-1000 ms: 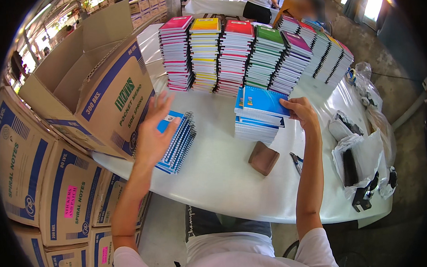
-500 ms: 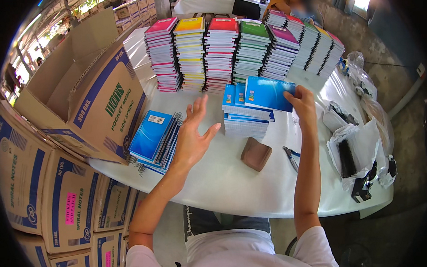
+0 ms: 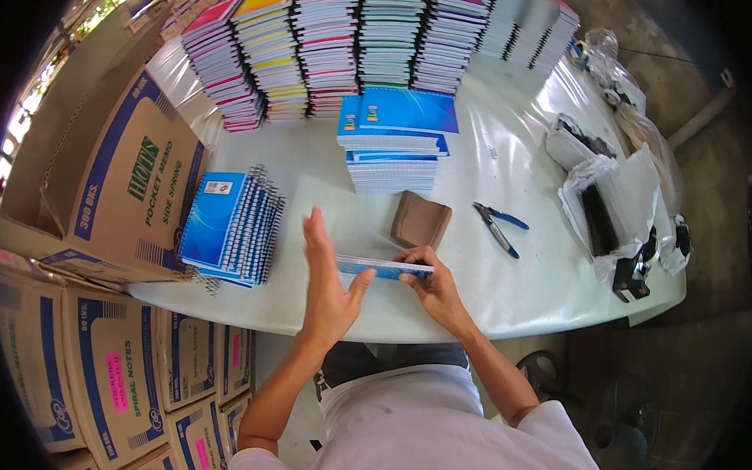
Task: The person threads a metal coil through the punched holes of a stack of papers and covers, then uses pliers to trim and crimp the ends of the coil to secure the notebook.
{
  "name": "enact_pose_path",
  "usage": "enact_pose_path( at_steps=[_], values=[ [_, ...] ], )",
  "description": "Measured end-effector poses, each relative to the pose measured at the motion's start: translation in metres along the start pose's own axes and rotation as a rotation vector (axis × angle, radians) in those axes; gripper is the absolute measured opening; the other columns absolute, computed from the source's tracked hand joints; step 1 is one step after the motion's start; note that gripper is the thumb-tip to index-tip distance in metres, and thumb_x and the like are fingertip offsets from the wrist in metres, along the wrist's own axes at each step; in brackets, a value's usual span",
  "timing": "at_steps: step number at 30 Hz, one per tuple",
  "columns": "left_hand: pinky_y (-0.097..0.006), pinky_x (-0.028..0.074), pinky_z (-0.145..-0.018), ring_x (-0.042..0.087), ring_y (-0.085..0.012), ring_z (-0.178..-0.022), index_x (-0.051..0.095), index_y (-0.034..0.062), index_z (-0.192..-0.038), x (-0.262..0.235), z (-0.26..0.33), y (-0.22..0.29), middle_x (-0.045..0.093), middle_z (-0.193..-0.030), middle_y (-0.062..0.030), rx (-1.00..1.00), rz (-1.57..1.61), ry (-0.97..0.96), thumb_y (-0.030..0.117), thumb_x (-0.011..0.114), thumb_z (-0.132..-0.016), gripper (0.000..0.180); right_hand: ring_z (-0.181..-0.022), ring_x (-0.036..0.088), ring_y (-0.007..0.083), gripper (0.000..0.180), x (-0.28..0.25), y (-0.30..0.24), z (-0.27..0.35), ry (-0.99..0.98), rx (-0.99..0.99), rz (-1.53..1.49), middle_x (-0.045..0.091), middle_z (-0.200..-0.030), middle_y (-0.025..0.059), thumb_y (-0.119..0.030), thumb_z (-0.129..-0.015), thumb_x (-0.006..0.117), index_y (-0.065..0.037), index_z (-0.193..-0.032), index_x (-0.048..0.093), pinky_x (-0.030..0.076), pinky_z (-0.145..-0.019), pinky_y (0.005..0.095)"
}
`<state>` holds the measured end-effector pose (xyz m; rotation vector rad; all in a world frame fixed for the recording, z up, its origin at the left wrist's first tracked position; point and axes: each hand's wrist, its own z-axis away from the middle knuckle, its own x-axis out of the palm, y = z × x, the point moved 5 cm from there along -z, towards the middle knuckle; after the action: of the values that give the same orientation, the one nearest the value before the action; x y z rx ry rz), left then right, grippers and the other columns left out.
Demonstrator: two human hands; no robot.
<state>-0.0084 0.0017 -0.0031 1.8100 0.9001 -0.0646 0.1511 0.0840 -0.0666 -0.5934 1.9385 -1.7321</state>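
Note:
My right hand pinches a small blue notebook by its right end, above the near part of the table. The notebook is edge-on, its page edges up. My left hand stands upright at its other end, fingers stretched and thumb apart; whether the palm touches it I cannot tell. Beyond them is a pile of blue notebooks without visible spirals. A brown block sits between that pile and my right hand. Left of my hands lies a stack of wire-bound blue notebooks.
Blue-handled cutting pliers rest on the white table. Tall stacks of coloured notebooks line the back. An open carton occupies the left, with closed boxes below. Plastic bags holding black coils lie right.
My right hand has brought a blue notebook from the pile towards me and turned it edge-on. My left hand has come down to the notebook's left end. The view has tilted downward.

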Motion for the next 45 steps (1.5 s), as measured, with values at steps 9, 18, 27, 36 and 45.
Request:
enact_pose_path(
  at_steps=[9, 18, 27, 36, 45],
  values=[
    [-0.042, 0.053, -0.088, 0.063, -0.0317, -0.112, 0.045, 0.0178, -0.143, 0.058, -0.016, 0.019, 0.06, -0.133, -0.0045, 0.367, -0.61, -0.486, 0.04, 0.064, -0.087, 0.063, -0.093, 0.064, 0.0315, 0.028, -0.211, -0.045, -0.019, 0.531, -0.428, 0.768, 0.068, -0.096, 0.0139, 0.017, -0.075, 0.054, 0.0, -0.094, 0.065, 0.049, -0.082, 0.0354],
    [-0.04, 0.055, -0.083, 0.061, -0.0329, -0.116, 0.046, 0.0127, -0.141, 0.055, -0.021, 0.019, 0.061, -0.13, -0.0084, 0.268, -0.505, -0.535, 0.035, 0.065, -0.088, 0.06, -0.093, 0.064, 0.0343, 0.012, -0.404, 0.021, -0.005, 0.774, 0.187, 1.888, 0.064, -0.096, 0.0147, -0.013, -0.083, 0.066, -0.005, -0.093, 0.064, 0.051, -0.073, 0.0454],
    [-0.053, 0.04, -0.103, 0.059, -0.0359, -0.117, 0.047, 0.0138, -0.141, 0.055, -0.023, 0.017, 0.062, -0.13, -0.0081, 0.32, -0.557, -0.511, 0.034, 0.062, -0.09, 0.057, -0.089, 0.064, 0.0343, 0.021, -0.333, -0.074, -0.016, 0.642, -0.189, 1.559, 0.063, -0.094, 0.0159, 0.003, -0.083, 0.058, -0.004, -0.101, 0.065, 0.05, -0.076, 0.0452],
    [-0.055, 0.036, -0.107, 0.058, -0.0351, -0.118, 0.047, 0.0223, -0.142, 0.055, -0.022, 0.016, 0.062, -0.13, -0.0048, 0.316, -0.618, -0.471, 0.036, 0.061, -0.09, 0.055, -0.086, 0.06, 0.0226, 0.029, -0.082, -0.078, -0.007, 0.01, -0.224, 0.538, 0.064, -0.089, 0.0062, 0.004, -0.078, 0.072, -0.009, -0.103, 0.074, 0.049, -0.077, 0.0359],
    [-0.053, 0.04, -0.105, 0.06, -0.0343, -0.116, 0.047, 0.0213, -0.142, 0.056, -0.025, 0.014, 0.063, -0.129, -0.0046, 0.314, -0.61, -0.479, 0.037, 0.06, -0.09, 0.056, -0.087, 0.06, 0.0206, 0.026, -0.077, -0.06, -0.017, -0.058, -0.095, 0.324, 0.064, -0.093, 0.0045, 0.006, -0.078, 0.072, -0.008, -0.1, 0.073, 0.049, -0.077, 0.0322]
  ],
)
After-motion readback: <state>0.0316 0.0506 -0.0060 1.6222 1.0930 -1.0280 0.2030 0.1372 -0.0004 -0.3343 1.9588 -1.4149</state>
